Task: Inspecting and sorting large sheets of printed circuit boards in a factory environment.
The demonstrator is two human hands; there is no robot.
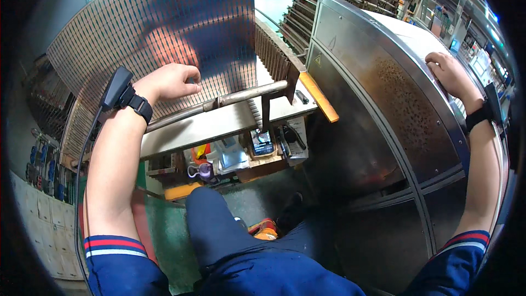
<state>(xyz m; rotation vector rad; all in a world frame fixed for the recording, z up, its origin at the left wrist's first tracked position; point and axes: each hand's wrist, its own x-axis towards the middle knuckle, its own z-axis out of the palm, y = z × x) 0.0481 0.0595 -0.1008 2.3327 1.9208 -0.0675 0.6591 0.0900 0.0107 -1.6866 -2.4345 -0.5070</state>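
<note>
Head view: gridded copper-coloured panel [219,27] is already stood upright; left hand [167,82] is curled, thumb apart; right hand [451,75] is draped, unclenched, at grey steel cabinet [361,57]; what remains is unshown.

Gridded panel [159,27], top out of view

A shiny, gridded coppery panel [219,38] stands on edge; to its right, a brown-stained steel cabinet [378,93].
</note>
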